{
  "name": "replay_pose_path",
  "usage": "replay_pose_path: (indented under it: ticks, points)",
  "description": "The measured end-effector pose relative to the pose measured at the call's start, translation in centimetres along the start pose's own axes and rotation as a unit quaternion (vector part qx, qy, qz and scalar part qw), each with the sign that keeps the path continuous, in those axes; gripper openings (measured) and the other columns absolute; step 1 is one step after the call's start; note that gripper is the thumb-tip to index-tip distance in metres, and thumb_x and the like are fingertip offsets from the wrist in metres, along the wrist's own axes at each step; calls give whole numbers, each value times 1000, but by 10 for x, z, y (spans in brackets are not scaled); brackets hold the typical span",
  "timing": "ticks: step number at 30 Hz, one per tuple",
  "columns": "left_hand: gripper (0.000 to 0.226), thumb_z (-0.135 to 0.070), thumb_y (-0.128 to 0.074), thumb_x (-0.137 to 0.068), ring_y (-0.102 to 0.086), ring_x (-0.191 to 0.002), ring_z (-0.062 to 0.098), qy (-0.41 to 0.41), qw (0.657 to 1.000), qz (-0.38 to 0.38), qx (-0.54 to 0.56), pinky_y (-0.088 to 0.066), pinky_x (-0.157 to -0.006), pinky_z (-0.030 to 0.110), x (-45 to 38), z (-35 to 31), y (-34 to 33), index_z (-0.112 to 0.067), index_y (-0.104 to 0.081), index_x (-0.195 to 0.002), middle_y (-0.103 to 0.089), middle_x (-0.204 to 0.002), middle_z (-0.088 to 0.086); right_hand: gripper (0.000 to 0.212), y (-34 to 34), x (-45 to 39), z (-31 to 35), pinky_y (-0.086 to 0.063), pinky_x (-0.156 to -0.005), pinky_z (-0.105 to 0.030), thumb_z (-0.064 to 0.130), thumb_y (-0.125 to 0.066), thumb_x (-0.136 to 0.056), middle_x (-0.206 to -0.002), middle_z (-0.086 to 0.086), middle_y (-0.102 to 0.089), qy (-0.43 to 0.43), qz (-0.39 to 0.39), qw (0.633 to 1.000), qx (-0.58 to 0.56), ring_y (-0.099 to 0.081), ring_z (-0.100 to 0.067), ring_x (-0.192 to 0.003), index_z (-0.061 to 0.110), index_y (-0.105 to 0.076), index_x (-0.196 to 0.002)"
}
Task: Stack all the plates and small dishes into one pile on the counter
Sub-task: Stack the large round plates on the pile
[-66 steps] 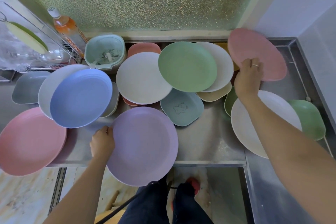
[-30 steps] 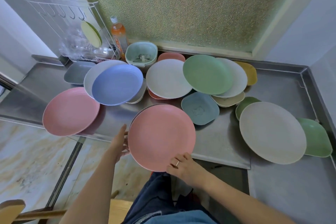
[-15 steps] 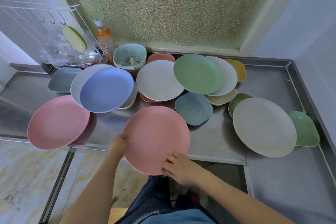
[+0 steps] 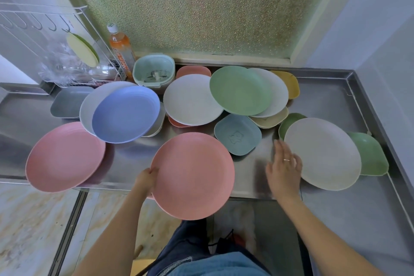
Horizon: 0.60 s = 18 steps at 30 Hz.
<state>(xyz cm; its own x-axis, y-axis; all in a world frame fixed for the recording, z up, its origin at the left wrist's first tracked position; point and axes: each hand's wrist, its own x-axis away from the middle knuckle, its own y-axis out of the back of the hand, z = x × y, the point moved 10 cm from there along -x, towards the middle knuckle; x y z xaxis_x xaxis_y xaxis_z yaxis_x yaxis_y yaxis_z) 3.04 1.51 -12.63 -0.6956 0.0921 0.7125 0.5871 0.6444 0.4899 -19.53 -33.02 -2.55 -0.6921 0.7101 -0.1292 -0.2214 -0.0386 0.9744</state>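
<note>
- The counter (image 4: 324, 101) was seen to be brushed metal, dully reflective.
- The pink plate (image 4: 192, 175) and the blue plate (image 4: 125, 114) were seen as matt, faintly speckled plastic.
- The window pane (image 4: 190, 6) was seen as rough, pebbled glass.

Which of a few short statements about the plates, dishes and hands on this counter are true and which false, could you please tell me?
1. The left hand grips the rim of the front pink plate. True.
2. The right hand holds the blue plate. False: it is open, fingers spread, beside the large white plate, holding nothing.
3. The green plate lies partly over another white plate. True.
4. The teal square dish sits on top of the green plate. False: it rests on the counter, in front of it.
5. An orange bottle stands at the back left. True.
</note>
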Motion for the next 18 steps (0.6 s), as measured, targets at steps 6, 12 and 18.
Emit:
replay_pose_path:
  ticks: [6,12,18]
  points:
    - [42,-27,-36,-99,-57,-108,46,-12,1000,-6,-22,-48,-95,53,-5,0,0,4,-53,-122,-59,-118,30,56,-20,8,-54,-33,-107,-43,0,-39,-93,-148,-17,-38,-132,113,985,21,-39,-32,-134,12,-28,-146]
    - [43,-25,-34,-100,-56,-108,46,-12,1000,-8,-26,-47,-95,53,-1,0,-1,7,-52,-122,-59,-118,30,57,-2,12,-50,-42,-99,-51,-16,-52,-76,-125,-29,-57,-108,30,994,3,-53,-43,-119,3,-53,-130]
    - [48,-30,-31,-100,-57,-108,45,-12,999,-4,-29,-48,-95,51,1,2,0,8,-53,-121,-59,-118,31,57,20,31,9,-49,-94,-50,-15,-60,-68,-108,-24,-69,35,-106,993,-35,-62,-36,-112,11,-61,-119]
